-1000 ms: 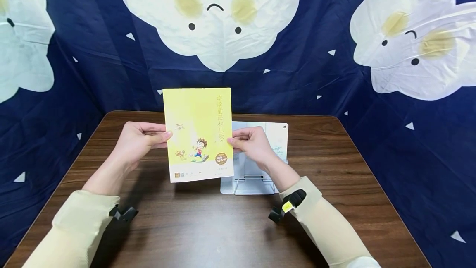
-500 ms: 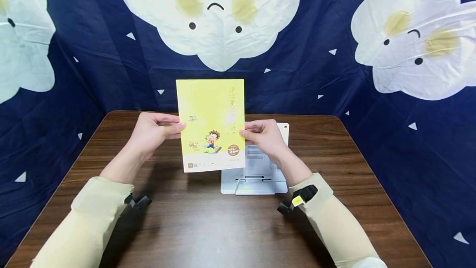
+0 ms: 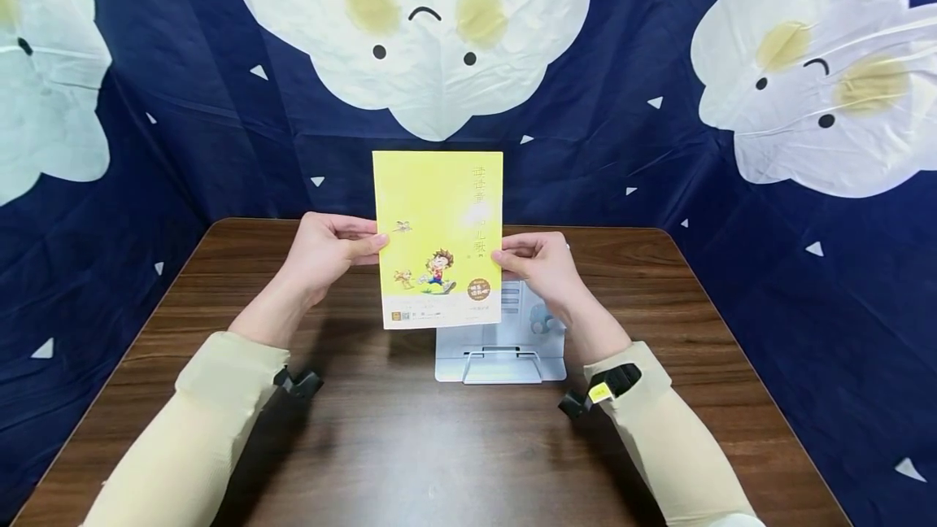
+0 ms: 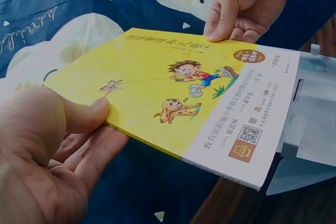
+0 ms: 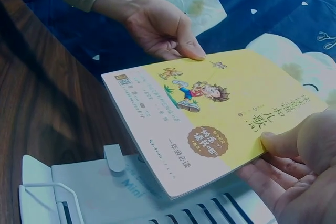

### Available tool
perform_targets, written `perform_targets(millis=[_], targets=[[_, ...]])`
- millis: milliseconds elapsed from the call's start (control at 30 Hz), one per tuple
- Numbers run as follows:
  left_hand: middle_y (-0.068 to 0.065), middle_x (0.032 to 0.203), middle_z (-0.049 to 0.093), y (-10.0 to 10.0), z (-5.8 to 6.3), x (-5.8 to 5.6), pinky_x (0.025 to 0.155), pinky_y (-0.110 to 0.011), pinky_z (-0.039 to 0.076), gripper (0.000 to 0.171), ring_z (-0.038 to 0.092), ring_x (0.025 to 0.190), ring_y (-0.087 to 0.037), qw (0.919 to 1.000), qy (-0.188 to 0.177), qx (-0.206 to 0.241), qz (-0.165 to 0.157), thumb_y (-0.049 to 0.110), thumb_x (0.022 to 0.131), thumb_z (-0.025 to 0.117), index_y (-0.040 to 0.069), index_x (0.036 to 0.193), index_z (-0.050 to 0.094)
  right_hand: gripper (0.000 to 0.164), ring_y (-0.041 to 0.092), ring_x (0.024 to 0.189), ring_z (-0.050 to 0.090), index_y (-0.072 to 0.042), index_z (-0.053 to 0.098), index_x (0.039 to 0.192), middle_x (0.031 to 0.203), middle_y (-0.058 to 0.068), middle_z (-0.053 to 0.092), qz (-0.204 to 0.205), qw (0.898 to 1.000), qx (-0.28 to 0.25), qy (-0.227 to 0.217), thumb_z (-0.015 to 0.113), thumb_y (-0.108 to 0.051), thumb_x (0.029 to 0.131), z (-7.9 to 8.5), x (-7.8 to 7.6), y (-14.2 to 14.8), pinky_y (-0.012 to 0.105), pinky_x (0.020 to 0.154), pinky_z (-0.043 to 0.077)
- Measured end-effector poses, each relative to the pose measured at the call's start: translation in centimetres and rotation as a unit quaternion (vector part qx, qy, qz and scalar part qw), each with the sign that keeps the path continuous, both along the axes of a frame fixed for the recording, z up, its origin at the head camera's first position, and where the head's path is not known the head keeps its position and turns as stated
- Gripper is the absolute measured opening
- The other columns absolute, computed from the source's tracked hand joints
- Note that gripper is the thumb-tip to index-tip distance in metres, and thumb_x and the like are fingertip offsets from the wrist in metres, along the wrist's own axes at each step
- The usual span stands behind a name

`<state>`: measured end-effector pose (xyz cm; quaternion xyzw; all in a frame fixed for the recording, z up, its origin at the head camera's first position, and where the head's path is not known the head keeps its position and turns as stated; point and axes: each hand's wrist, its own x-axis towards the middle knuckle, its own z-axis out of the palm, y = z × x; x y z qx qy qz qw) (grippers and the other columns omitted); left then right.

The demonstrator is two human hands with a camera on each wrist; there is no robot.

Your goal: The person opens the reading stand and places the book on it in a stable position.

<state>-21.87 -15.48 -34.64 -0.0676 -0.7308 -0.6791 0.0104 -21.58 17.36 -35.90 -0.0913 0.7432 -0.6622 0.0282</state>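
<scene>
A thin yellow book (image 3: 432, 210) with a cartoon running boy on its cover is held upright above the table. My left hand (image 3: 325, 254) pinches its left edge, thumb on the front cover and fingers behind. On the opposite edge my right hand (image 3: 538, 267) pinches it the same way, as the right wrist view shows with the right thumb (image 5: 286, 139) on the cover. Behind and below the book stands a pale blue-white book stand (image 3: 486, 348) with a wire ledge at its base. The book and right hand hide the stand's upper part.
The brown wooden table (image 3: 439, 454) runs beneath both forearms. A dark blue curtain (image 3: 622, 104) with white clouds hangs behind and at the sides. In the right wrist view, a small clip (image 5: 114, 158) juts from the stand close to the book.
Both hands have carried the book to the right and slightly up, toward the stand. It now covers more of the stand's top. The stand has stayed in place.
</scene>
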Motion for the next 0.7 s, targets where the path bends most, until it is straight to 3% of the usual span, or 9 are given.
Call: perform_targets(millis=[200,700], targets=[[-0.019,0.104,0.078,0.8,-0.1,-0.5,0.082,-0.047,0.061,0.033,0.079,0.086,-0.025,1.0000,0.003,-0.004,-0.004,0.000,0.090,0.083,-0.015,0.117,0.072,0.019,0.025,0.088,0.078,0.009,0.077,0.112,0.100,0.019,0.078,-0.005,1.000,-0.002,0.017,0.078,0.001,0.095,0.0,-0.1,0.9,0.053,0.085,0.061],[-0.022,0.108,0.077,2.7,0.5,-1.2,0.082,-0.044,0.062,0.031,0.079,0.088,-0.027,0.9999,-0.002,0.000,-0.015,-0.001,0.089,0.084,-0.013,0.117,0.074,0.020,0.024,0.086,0.078,0.010,0.077,0.112,0.101,0.021,0.078,-0.024,0.999,0.005,0.029,0.078,0.002,0.094,0.4,-0.2,2.6,0.043,0.079,0.064]])
